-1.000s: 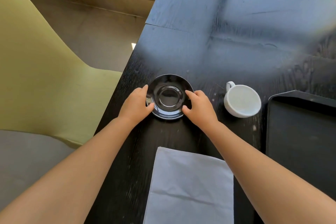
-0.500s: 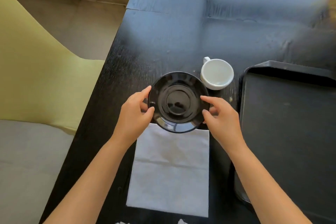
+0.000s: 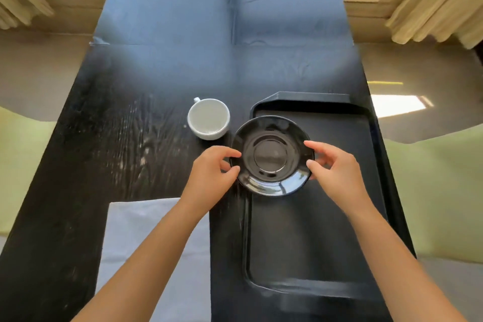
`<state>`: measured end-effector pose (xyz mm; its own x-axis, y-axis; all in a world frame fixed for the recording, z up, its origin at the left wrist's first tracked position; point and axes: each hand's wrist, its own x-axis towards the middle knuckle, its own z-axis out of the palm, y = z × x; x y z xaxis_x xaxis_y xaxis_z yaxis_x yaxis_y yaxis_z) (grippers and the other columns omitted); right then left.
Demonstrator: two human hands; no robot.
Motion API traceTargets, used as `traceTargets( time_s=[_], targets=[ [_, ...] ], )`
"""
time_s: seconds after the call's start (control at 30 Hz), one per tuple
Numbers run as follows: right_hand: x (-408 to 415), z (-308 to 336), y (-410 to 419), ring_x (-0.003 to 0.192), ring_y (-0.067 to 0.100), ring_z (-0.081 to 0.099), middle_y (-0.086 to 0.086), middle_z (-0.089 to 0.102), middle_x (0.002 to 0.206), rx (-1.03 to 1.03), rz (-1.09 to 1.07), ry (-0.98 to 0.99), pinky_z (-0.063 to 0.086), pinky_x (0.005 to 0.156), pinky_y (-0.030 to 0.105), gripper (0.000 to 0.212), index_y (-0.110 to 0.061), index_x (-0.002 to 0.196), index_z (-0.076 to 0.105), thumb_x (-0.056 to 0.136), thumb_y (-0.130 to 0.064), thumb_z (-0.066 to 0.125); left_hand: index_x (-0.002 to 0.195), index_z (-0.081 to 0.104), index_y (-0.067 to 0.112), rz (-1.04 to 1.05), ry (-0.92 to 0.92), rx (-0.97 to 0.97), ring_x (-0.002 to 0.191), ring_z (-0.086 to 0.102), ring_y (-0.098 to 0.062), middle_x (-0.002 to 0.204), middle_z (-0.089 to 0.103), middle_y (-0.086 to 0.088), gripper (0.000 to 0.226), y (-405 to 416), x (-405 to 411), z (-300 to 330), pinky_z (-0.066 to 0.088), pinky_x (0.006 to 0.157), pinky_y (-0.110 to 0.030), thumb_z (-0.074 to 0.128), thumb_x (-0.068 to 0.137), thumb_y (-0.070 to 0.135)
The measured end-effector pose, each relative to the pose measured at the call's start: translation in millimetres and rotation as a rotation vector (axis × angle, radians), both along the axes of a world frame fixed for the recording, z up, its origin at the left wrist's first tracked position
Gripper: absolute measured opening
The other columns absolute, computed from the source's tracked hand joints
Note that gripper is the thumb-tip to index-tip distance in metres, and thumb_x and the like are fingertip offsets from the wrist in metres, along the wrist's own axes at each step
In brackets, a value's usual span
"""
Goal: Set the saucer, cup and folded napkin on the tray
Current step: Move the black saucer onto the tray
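Saucer (image 3: 271,155) btwn both hands, over tray (image 3: 313,243)

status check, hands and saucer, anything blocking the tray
Left hand and right hand grip saucer by opposite rims. Saucer above tray left-far corner. Tray bare, nothing blocking.

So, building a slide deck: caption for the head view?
Both hands, left hand and right hand, carry a black saucer over the tray.
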<state>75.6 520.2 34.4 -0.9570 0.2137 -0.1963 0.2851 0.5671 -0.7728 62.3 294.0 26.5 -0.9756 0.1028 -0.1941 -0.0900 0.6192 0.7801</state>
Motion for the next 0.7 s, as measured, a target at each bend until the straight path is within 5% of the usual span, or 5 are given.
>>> traceTargets(
  time_s=[0.2,0.37,0.53,0.7],
  targets=[
    [-40.6,-29.9,37.8,0.083,0.015,0.061,-0.005,0.060,0.094,0.057,0.028,-0.035,0.056,0.088,0.042,0.042,-0.019,0.123,0.060,0.085,-0.001,0.060,0.117,0.063,0.013,-0.122,-0.018,-0.119,0.088,0.055,-0.009,0.084,0.061,0.002,0.036,41.5,-43.3,-24.3,0.041,0.097,-0.028,0.066,0.081,0.011],
    [-54.9,-46.6,49.9,0.074,0.014,0.060,0.004,0.063,0.093,0.023,0.009,-0.058,0.055,0.077,0.027,0.042,-0.015,0.124,0.059,0.085,0.001,0.058,0.122,0.060,0.013,-0.138,-0.035,-0.197,0.078,0.060,-0.008,0.107,0.061,-0.005,0.040,55.0,-61.3,-36.9,0.037,0.085,-0.018,0.064,0.083,0.010],
    [-57.9,-57.6,54.7,0.076,0.019,0.065,0.010,0.067,0.099,0.017,0.004,-0.087,0.057,0.085,0.038,0.043,-0.014,0.125,0.059,0.085,0.002,0.058,0.128,0.055,0.010,-0.165,-0.050,-0.258,0.085,0.061,-0.014,0.120,0.057,-0.010,0.044,61.9,-65.1,-43.3,0.034,0.087,-0.017,0.062,0.085,0.008],
    [-60.0,-58.5,56.4,0.075,0.020,0.065,0.005,0.062,0.092,0.016,0.014,-0.085,0.056,0.080,0.030,0.043,-0.015,0.125,0.058,0.086,0.002,0.058,0.129,0.054,0.009,-0.145,-0.041,-0.272,0.080,0.055,-0.010,0.129,0.049,-0.009,0.044,67.4,-65.7,-50.2,0.036,0.086,-0.017,0.062,0.086,0.007]
  ],
)
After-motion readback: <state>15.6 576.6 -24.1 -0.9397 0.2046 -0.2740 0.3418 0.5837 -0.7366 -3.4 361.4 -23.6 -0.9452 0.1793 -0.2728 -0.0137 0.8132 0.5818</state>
